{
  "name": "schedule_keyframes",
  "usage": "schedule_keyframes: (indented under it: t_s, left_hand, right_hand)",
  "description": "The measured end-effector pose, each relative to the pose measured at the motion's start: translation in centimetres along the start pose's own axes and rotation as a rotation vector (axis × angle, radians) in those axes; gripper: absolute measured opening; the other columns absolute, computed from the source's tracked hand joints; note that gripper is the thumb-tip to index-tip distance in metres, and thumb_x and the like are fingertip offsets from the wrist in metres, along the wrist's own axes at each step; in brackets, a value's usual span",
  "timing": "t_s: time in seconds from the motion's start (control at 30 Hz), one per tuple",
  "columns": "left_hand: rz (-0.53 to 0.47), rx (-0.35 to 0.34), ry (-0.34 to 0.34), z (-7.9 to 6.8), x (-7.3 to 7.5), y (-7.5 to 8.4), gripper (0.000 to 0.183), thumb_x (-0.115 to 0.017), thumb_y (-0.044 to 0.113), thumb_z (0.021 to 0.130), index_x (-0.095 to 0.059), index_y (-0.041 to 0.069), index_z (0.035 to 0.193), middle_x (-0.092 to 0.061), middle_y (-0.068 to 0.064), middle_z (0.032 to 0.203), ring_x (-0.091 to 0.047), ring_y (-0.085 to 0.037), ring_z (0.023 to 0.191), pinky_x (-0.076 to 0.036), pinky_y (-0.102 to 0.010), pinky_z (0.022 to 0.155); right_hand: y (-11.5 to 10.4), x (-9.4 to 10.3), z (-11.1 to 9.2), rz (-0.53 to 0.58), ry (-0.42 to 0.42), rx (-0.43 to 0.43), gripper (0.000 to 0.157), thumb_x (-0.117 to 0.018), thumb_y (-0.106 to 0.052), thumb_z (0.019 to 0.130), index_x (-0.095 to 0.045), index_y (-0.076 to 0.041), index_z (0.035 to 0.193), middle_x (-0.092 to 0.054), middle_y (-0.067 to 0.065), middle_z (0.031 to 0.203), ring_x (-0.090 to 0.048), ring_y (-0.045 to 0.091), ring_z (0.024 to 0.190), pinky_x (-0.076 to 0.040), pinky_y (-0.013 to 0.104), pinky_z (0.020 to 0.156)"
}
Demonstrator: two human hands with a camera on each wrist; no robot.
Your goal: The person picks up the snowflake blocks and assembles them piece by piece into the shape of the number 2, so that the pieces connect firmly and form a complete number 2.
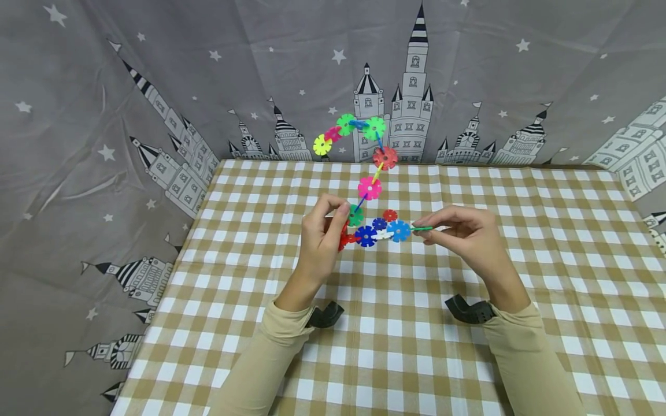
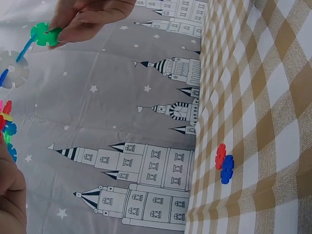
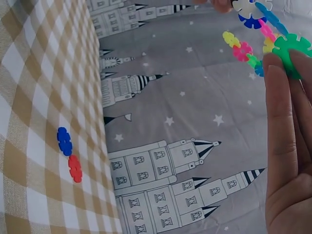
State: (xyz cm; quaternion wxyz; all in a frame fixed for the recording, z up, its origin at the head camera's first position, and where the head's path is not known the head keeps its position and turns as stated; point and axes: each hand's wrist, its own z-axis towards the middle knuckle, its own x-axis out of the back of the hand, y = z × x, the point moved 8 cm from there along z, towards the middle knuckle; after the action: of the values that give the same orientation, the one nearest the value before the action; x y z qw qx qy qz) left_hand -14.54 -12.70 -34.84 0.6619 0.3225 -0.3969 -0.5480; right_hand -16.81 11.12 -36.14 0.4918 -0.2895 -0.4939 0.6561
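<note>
A curved chain of interlocking snowflake discs [image 1: 369, 188] in many colours hangs above the table. My left hand [image 1: 319, 237] grips it near a red disc [image 1: 342, 241] and a green one [image 1: 355, 216], partly hidden behind the fingers. From there one end rises and bends left to a yellow disc [image 1: 322, 145]. The lower end runs right through dark blue, white and light blue discs [image 1: 398, 231]. At that end my right hand [image 1: 470, 231] pinches a green disc [image 3: 292, 51] between thumb and fingers; in the left wrist view this green disc [image 2: 46, 35] joins the light blue one.
Two loose discs, one red [image 1: 390, 215] and one dark blue [image 1: 379, 223], lie close together on the checked tablecloth [image 1: 250, 277] beyond the chain. A grey curtain [image 1: 291, 63] with castles and stars hangs behind the table. Black mounts [image 1: 326, 315] sit at both wrists.
</note>
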Motion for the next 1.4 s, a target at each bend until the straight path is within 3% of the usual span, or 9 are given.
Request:
schedule_keyframes:
  t_s: [0.17, 0.4, 0.8, 1.17, 1.4]
  left_hand:
    - [0.002, 0.006, -0.009, 0.0, -0.1, 0.0, 0.016, -0.051, 0.011, 0.108, -0.057, -0.004, 0.105, -0.06, -0.017, 0.087, -0.041, -0.012, 0.041, -0.035, -0.023, 0.038]
    - [0.009, -0.004, -0.01, 0.0, -0.1, 0.1, 0.016, -0.05, 0.01, 0.108, -0.056, -0.004, 0.104, -0.059, -0.016, 0.086, -0.043, -0.012, 0.044, -0.036, -0.023, 0.039]
    - [0.011, -0.002, -0.017, 0.1, -0.2, 0.0, 0.016, -0.051, 0.01, 0.108, -0.057, -0.004, 0.104, -0.062, -0.017, 0.088, -0.046, -0.012, 0.044, -0.039, -0.023, 0.04]
    - [0.016, 0.001, -0.009, 0.1, -0.1, 0.0, 0.017, -0.051, 0.012, 0.108, -0.057, -0.003, 0.104, -0.06, -0.016, 0.086, -0.044, -0.012, 0.044, -0.037, -0.023, 0.039]
    - [0.008, -0.005, -0.005, 0.1, -0.1, 0.1, 0.017, -0.05, 0.01, 0.108, -0.057, -0.004, 0.104, -0.06, -0.017, 0.086, -0.044, -0.011, 0.045, -0.037, -0.022, 0.039]
  right_hand:
    - [-0.9, -0.1, -0.1, 0.011, -0.004, 0.062, 0.014, -0.072, 0.019, 0.084, -0.073, 0.012, 0.097, -0.079, -0.003, 0.103, -0.076, 0.011, 0.095, -0.064, 0.028, 0.075]
    - [-1.4, -0.3, -0.1, 0.0, -0.016, 0.111, 0.015, -0.071, 0.021, 0.083, -0.073, 0.013, 0.097, -0.079, -0.005, 0.103, -0.076, 0.01, 0.096, -0.063, 0.026, 0.075]
    - [-1.6, -0.4, -0.2, -0.046, -0.023, 0.126, 0.018, -0.072, 0.021, 0.082, -0.074, 0.011, 0.097, -0.079, -0.006, 0.102, -0.075, 0.009, 0.093, -0.063, 0.025, 0.073]
    - [-1.1, -0.3, -0.2, -0.132, -0.001, 0.063, 0.016, -0.074, 0.017, 0.084, -0.076, 0.006, 0.096, -0.079, -0.012, 0.102, -0.076, 0.007, 0.092, -0.063, 0.025, 0.072]
    - [-1.2, -0.3, -0.2, -0.183, 0.013, 0.077, 0.018, -0.075, 0.016, 0.084, -0.077, 0.003, 0.097, -0.078, -0.015, 0.102, -0.076, 0.005, 0.093, -0.063, 0.023, 0.072]
